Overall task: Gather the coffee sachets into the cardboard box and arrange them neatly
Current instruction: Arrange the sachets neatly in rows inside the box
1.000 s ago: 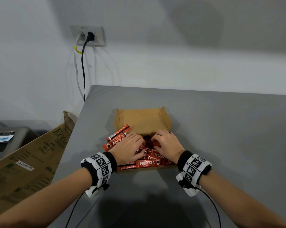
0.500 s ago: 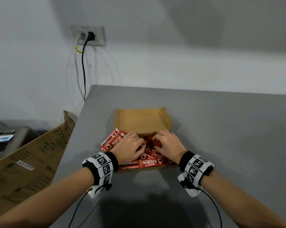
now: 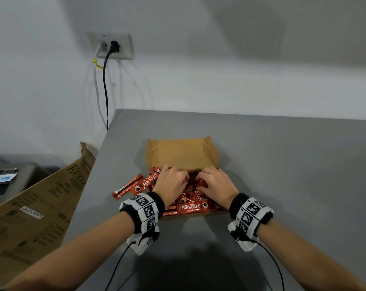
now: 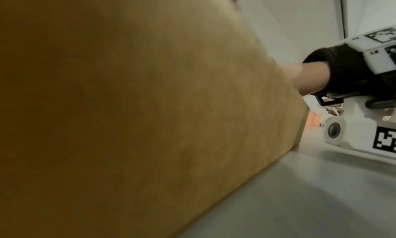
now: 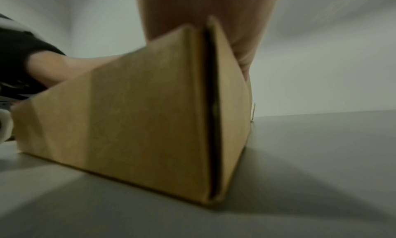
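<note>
An open cardboard box (image 3: 181,153) sits on the grey table, its lid flap tilted back. Several red coffee sachets (image 3: 190,207) lie jumbled inside it. My left hand (image 3: 181,179) and right hand (image 3: 203,178) are side by side in the pile, fingers curled down among the sachets, with the fingertips hidden. One sachet (image 3: 127,186) lies on the table left of the box, and another (image 3: 146,183) hangs over the left wall. The left wrist view shows only the box's outer wall (image 4: 128,106). The right wrist view shows a box corner (image 5: 150,123).
The grey table (image 3: 293,175) stretches to the right and behind the box. Its left edge is close to the loose sachet. A large brown carton (image 3: 35,206) leans beside the table on the left. Cables hang from a wall socket (image 3: 110,46).
The sachets at the box's left side slid further left, and one now lies out on the table. Both hands stayed in the pile, shifting slightly.
</note>
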Demonstrator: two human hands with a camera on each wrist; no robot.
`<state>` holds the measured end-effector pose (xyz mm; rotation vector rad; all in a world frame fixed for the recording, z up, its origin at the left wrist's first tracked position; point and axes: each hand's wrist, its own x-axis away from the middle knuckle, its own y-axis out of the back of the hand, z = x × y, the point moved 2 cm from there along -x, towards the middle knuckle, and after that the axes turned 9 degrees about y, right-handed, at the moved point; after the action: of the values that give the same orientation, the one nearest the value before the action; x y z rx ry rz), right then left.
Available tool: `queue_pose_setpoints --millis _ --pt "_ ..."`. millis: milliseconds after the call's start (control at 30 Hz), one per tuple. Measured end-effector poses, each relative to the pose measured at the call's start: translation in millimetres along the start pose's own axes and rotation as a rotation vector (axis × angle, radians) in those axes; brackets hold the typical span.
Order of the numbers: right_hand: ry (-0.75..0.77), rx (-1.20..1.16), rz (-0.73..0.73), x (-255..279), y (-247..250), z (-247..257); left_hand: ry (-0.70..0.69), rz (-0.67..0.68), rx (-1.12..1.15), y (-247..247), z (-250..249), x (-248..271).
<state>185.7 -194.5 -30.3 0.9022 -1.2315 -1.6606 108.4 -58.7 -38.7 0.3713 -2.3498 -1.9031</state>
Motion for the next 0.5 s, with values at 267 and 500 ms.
queue_pose_setpoints --millis 267,500 --pt "0.017 0.018 -0.017 0.4 0.1 0.8 -0.050 -0.007 0.056 4.0 0.9 8.7" --pt "0.023 0.014 -0.040 3.3 0.9 4.6 -0.032 0.016 -0.049 3.0 -4.8 4.0"
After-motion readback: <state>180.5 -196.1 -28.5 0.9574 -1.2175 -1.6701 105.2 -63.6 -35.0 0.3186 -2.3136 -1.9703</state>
